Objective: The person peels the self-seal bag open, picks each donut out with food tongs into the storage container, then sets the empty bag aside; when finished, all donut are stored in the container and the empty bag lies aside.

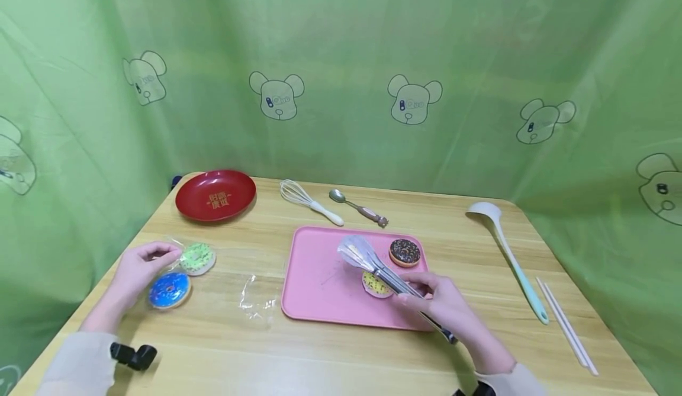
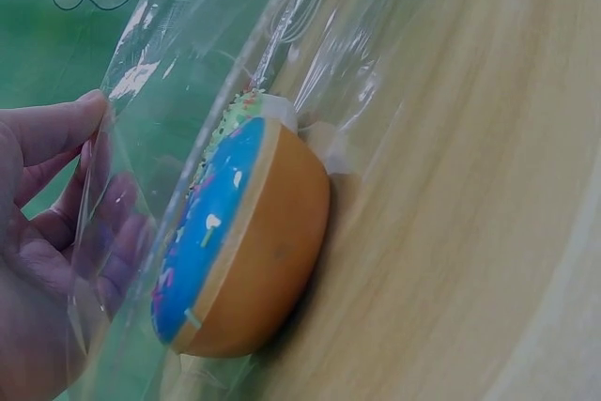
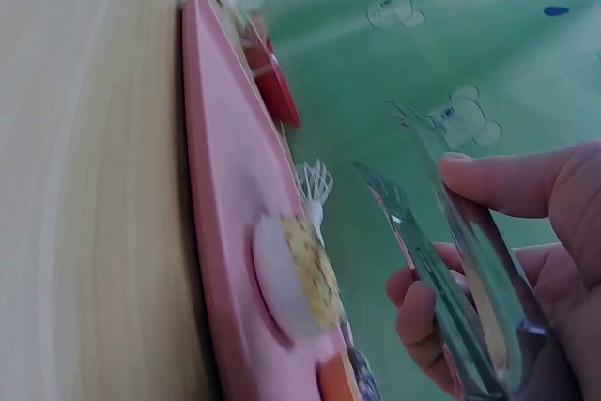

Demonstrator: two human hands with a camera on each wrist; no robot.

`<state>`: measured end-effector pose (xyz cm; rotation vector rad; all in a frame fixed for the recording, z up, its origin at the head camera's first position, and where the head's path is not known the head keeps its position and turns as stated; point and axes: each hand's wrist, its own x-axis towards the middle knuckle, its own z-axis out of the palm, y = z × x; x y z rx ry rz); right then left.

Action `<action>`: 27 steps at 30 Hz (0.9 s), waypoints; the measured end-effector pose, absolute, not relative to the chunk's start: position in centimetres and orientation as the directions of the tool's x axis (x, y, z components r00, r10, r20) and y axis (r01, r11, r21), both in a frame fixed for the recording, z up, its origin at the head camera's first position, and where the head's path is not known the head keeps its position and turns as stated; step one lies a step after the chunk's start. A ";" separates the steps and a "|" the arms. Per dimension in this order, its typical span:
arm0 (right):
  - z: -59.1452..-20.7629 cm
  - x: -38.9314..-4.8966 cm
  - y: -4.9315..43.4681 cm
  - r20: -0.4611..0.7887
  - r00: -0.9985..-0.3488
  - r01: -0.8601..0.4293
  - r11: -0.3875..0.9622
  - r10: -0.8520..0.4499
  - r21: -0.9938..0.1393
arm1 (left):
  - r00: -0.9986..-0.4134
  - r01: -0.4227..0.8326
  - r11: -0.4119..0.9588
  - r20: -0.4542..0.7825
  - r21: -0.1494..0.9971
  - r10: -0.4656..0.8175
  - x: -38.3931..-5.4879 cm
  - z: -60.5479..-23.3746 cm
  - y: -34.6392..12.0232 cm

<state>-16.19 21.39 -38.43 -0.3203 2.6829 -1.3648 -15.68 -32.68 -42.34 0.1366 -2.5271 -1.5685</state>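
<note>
Between thumb and fingertips, my left hand [image 1: 137, 270] pinches the edge of a clear plastic bag [image 1: 253, 295], which spreads across the left of the table. A blue sprinkled donut [image 1: 169, 290] and a green one [image 1: 198, 258] lie beside that hand; in the left wrist view the film overlaps the blue donut [image 2: 254, 241]. My right hand [image 1: 434, 301] grips metal tongs [image 1: 393, 279] along their arms, pointing up and left over a pink tray [image 1: 319, 289]. On the tray are a yellow donut [image 3: 299, 277], partly behind the tongs in the head view, and a chocolate donut [image 1: 405, 252].
A red plate [image 1: 215, 196] sits at the back left. Behind the tray lie a white whisk [image 1: 309, 200] and a spoon [image 1: 358, 208]. To the right are a ladle [image 1: 508, 254] and white chopsticks [image 1: 567, 326]. A green curtain [image 1: 341, 141] surrounds the table.
</note>
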 end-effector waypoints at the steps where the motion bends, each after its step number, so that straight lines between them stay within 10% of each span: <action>1: -38.5 -16.3 21.0 -0.005 -0.969 -0.140 0.566 -0.248 -0.812 | -0.982 0.008 0.444 0.090 0.896 -0.164 -15.7 -42.3 -32.7; 27: -40.8 -17.3 9.3 -0.118 -0.824 -0.227 0.513 -0.555 -0.828 | -0.977 0.015 0.483 0.115 0.875 -0.178 -15.5 -42.2 -33.0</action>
